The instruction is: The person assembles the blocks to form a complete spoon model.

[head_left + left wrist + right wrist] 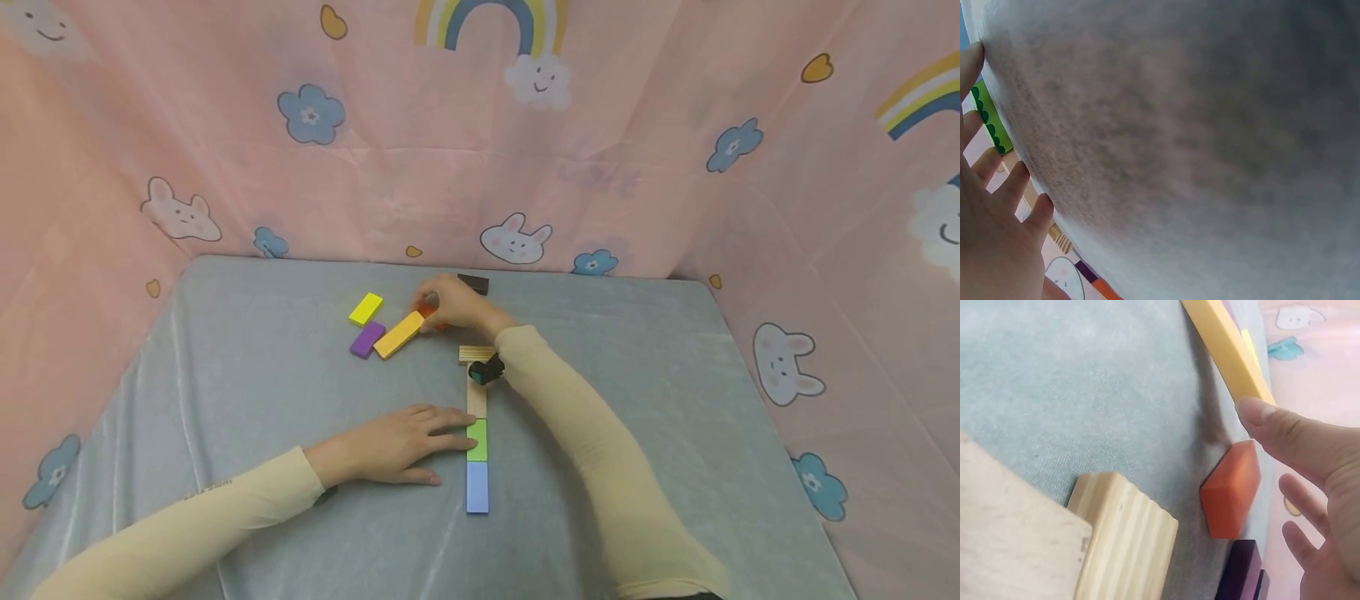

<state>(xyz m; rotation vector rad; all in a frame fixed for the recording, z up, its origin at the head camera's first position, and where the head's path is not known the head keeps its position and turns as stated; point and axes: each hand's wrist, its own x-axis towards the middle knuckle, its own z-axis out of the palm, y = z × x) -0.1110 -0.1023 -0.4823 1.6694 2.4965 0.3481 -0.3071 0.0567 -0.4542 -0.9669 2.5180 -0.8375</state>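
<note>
My right hand (459,303) pinches one end of a long orange-yellow block (399,335) between thumb and fingers. In the right wrist view that block (1229,347) slants up from the thumb, and a red-orange block (1235,481) lies below it on the cloth. My left hand (393,442) lies with fingers stretched out, two fingertips touching a green block (477,446). The green block stands in a column between a blue block (477,487) and a plain wooden block (476,404). A ridged wooden block (468,355) lies crosswise at the column's far end.
A yellow block (366,309) and a purple block (367,340) lie left of the orange-yellow one. Behind the right hand is a dark block (474,284). Grey cloth (262,367) covers the table, with a pink patterned curtain (375,192) around it.
</note>
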